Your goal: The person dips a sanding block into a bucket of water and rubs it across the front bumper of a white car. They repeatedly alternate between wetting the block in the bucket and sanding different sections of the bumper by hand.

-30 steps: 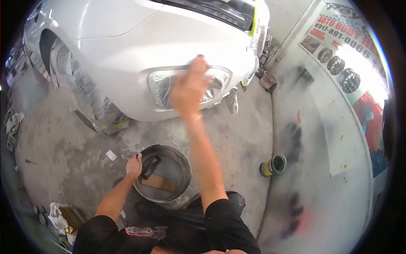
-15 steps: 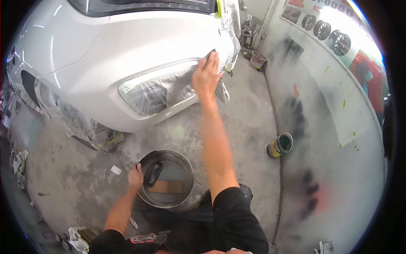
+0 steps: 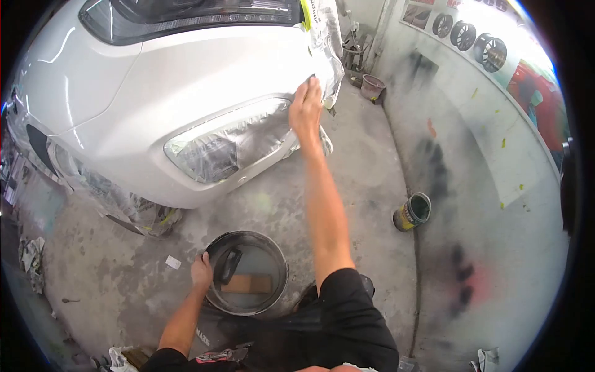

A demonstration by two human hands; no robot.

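Observation:
At the lower left, my left hand [image 3: 201, 271] grips the rim of a round dark bucket [image 3: 286, 273] holding shallow cloudy water. Inside the bucket lie a dark block with a handle-like shape [image 3: 231, 266] and a flat brown rectangular piece [image 3: 246, 284]. My right arm reaches out, and my right hand [image 3: 306, 111] presses against the corner of a white car bumper [image 3: 217, 74]. Beneath its fingers is a thin dark piece [image 3: 312, 76]; only a sliver shows past the fingertips. Beside that hand, clear masking film [image 3: 248, 146] covers the bumper's recess.
A can [image 3: 411, 212] stands on the floor by the right wall [image 3: 458, 155], with a small dirty bucket [image 3: 372, 87] farther back. Masking film [image 3: 328, 43] hangs at the car's corner. A white label [image 3: 173, 262] lies on the concrete floor [image 3: 142, 279].
My right hand has shifted slightly along the bumper corner, and less of the dark piece shows. The view has tilted a little, so the car and bucket sit lower. My left hand keeps its grip.

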